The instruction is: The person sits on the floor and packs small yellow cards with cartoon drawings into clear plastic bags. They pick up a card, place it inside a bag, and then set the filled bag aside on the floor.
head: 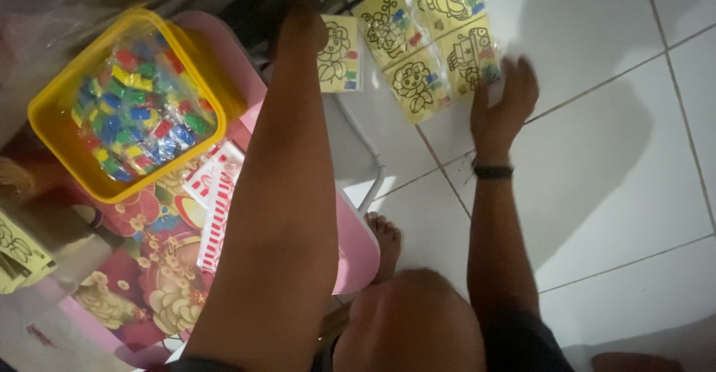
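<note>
Looking down from the left, I see the yellow tub [52,130] on the pink table [358,256], filled with a clear bag of small coloured blocks [142,111], and below it a red-and-white striped packet [216,215] lying on red floral paper [160,275]. My left hand [302,21] reaches up past the table edge toward a single yellow picture card [337,53]; the hand is dim and seen from behind, so I cannot tell whether its fingers are closed or spread. Farther right, the other yellow picture cards [432,40], each in clear wrapping with a black outline drawing and little colour packs, lie fanned on the white tiled floor [611,156]. My right hand [501,100], with a dark band at the wrist, rests flat and spread wide on the edge of that group, pinching nothing. As I judge it, the cards are mostly laid out, with the lone one apart from the cluster.
</note>
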